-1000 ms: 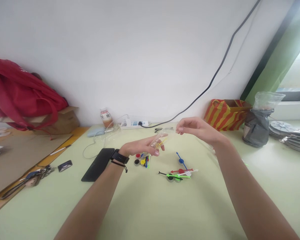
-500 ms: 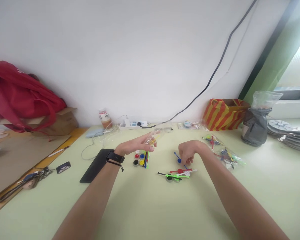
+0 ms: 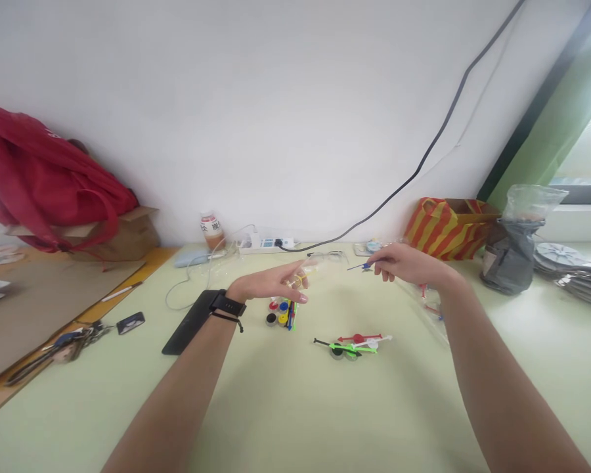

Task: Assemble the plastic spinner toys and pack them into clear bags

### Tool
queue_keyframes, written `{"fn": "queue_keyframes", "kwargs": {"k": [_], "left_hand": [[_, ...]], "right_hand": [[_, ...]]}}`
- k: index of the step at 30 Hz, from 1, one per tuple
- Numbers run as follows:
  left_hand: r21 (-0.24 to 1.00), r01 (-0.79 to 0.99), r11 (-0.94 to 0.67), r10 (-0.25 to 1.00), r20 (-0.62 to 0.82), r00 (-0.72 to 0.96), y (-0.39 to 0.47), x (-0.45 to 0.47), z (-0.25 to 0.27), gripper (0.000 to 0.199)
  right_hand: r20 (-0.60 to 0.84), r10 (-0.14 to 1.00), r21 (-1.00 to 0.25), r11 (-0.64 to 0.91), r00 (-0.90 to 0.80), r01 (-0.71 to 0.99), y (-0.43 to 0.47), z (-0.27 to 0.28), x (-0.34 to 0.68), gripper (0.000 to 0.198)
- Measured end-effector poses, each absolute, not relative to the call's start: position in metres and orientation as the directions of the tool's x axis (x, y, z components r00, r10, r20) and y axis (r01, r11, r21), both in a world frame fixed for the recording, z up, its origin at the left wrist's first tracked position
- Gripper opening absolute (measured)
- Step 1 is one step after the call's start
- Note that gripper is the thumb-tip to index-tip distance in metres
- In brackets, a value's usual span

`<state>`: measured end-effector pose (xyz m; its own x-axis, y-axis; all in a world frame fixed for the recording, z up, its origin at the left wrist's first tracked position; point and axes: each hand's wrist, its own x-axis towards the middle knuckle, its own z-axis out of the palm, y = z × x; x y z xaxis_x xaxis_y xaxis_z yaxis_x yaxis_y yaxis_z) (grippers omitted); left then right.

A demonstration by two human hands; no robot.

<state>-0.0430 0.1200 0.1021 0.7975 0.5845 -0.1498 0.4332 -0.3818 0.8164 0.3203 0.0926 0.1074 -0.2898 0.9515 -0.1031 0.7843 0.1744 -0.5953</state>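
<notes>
Narrowly parted, the right fingers [image 3: 383, 255] pinch a blue arrow [image 3: 366, 267].

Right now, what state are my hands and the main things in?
Left hand: holding a clear bag
Clear bag: gripped, yellow piece showing through it
Right hand: pinching the blue spinner
Blue spinner: held, apparently off the table
Red spinner, white spinner, green spinner and black spinner: lying clustered together
Bottle: upright
Power strip: black plug inserted
Striped bag: upright, open-topped
Black slab: lying flat
</notes>
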Motion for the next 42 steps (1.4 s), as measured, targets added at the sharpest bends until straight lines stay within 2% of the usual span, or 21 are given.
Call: {"fn": "queue_keyframes", "kwargs": {"k": [4,8,11,14,21,24,27,33,37,39,42], "left_hand": [[0.813,0.437,-0.386,0.584,-0.151,0.797,0.12,-0.045,0.104,0.092],[0.808,0.442,-0.391,0.574,-0.161,0.803,0.119,-0.045,0.103,0.092],[0.798,0.451,-0.401,0.57,-0.168,0.804,0.118,-0.041,0.101,0.094],[0.811,0.432,-0.395,0.554,-0.165,0.816,0.117,-0.035,0.099,0.095],[0.877,0.304,-0.371,0.484,-0.097,0.87,0.114,-0.022,0.091,0.086],[0.909,0.243,-0.338,0.458,-0.067,0.886,0.111,-0.016,0.091,0.08],[0.922,0.212,-0.325,0.462,-0.04,0.886,0.108,-0.012,0.091,0.075],[0.948,0.181,-0.261,0.484,-0.033,0.875,0.108,-0.014,0.09,0.086],[0.943,0.165,-0.291,0.468,-0.01,0.884,0.108,-0.015,0.094,0.082],[0.935,0.158,-0.316,0.475,0.012,0.88,0.107,-0.016,0.096,0.078],[0.946,0.152,-0.288,0.499,0.013,0.866,0.109,-0.017,0.094,0.076]], "right_hand": [[-0.062,0.963,-0.681,0.152,-0.263,0.716,0.076,0.119,0.326,0.028],[0.148,0.959,-0.777,0.265,-0.243,0.571,0.069,0.128,0.319,0.027],[0.313,0.926,-0.725,0.376,-0.211,0.576,0.071,0.132,0.31,0.031],[0.397,0.9,-0.665,0.418,-0.182,0.619,0.073,0.135,0.299,0.033],[0.276,0.919,-0.744,0.389,-0.281,0.543,0.074,0.131,0.272,0.036],[0.28,0.929,-0.761,0.368,-0.241,0.534,0.077,0.125,0.26,0.036],[0.289,0.942,-0.743,0.333,-0.171,0.58,0.078,0.122,0.25,0.031],[0.347,0.927,-0.7,0.359,-0.145,0.618,0.075,0.124,0.241,0.026],[0.359,0.906,-0.645,0.413,-0.222,0.643,0.076,0.123,0.241,0.023],[0.354,0.885,-0.627,0.464,-0.302,0.626,0.074,0.124,0.242,0.027],[0.375,0.869,-0.65,0.495,-0.323,0.577,0.068,0.13,0.246,0.045]]}}
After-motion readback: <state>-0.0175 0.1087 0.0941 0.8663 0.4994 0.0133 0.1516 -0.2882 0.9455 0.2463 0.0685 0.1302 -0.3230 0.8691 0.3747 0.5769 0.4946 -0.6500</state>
